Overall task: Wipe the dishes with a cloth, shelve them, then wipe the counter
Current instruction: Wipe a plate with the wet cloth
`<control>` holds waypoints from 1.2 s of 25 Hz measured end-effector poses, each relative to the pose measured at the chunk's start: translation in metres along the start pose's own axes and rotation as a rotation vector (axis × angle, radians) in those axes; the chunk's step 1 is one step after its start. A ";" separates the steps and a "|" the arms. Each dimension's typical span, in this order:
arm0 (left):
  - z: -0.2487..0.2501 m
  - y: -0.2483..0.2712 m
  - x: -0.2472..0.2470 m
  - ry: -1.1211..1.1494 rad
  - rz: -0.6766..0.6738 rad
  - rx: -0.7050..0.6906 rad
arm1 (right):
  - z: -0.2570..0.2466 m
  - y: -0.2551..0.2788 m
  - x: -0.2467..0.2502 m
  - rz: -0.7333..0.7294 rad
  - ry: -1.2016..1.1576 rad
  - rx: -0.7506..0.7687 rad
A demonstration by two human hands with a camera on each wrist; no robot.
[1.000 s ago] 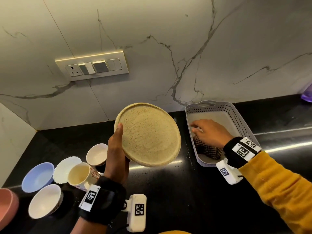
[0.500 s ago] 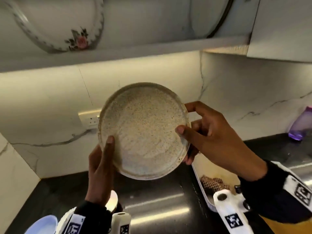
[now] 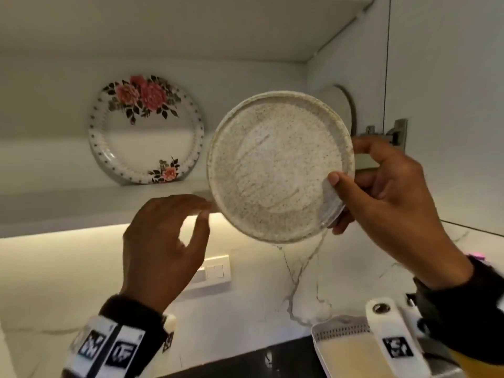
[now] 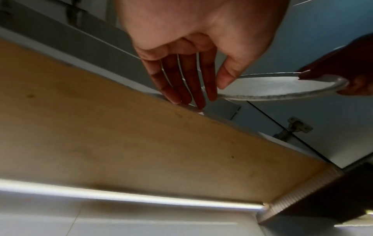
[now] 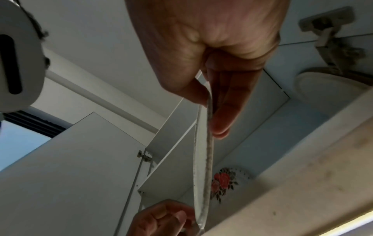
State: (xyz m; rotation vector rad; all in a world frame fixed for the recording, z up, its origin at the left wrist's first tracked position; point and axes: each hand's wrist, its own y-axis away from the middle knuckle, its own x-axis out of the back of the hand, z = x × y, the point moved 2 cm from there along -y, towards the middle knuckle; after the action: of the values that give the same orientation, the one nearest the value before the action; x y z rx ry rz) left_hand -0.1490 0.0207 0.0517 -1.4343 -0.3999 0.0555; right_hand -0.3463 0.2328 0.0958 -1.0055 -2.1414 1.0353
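A round speckled cream plate (image 3: pixel 272 170) is held upright in front of the open cabinet shelf (image 3: pixel 81 197). My right hand (image 3: pixel 349 186) pinches its right rim, thumb on the face and fingers behind; the right wrist view shows this grip (image 5: pixel 210 108) on the plate's edge (image 5: pixel 201 167). My left hand (image 3: pixel 204 210) is open at the plate's lower left rim with straight fingers. Seen from the left wrist, those fingers (image 4: pixel 193 95) hang beside the plate (image 4: pixel 282 86); contact cannot be told. No cloth is in view.
A floral plate (image 3: pixel 144 129) leans against the shelf's back wall. Another pale plate (image 3: pixel 343 105) stands at the shelf's right end by a door hinge (image 3: pixel 387 132). Below are a white basket (image 3: pixel 341 331), a wall switch panel (image 3: pixel 215 271) and the black counter (image 3: pixel 245 361).
The plate has risen from counter height to the shelf. My right hand left the basket and took the plate's right rim; my left hand has released its grip and opened.
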 end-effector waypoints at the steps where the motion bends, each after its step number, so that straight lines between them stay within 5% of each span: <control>1: -0.005 -0.015 -0.003 -0.037 -0.057 -0.041 | -0.003 -0.014 0.002 0.016 0.046 0.018; 6: -0.015 -0.060 -0.029 -0.320 -0.627 -0.002 | -0.005 -0.097 0.014 0.064 0.333 0.025; 9: -0.015 -0.063 -0.034 -0.367 -0.790 0.105 | 0.005 -0.147 0.019 0.046 0.521 -0.034; 19: -0.019 -0.064 -0.034 -0.317 -0.877 0.103 | 0.047 -0.242 0.022 -0.133 1.242 -0.137; 30: -0.023 -0.058 -0.042 -0.371 -0.788 0.007 | 0.073 -0.252 0.015 -0.203 1.440 -0.176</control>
State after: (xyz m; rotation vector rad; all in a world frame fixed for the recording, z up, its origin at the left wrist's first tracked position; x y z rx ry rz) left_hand -0.1930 -0.0216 0.0958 -1.1723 -1.2425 -0.3180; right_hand -0.5047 0.1089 0.2652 -1.0550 -1.0480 -0.1079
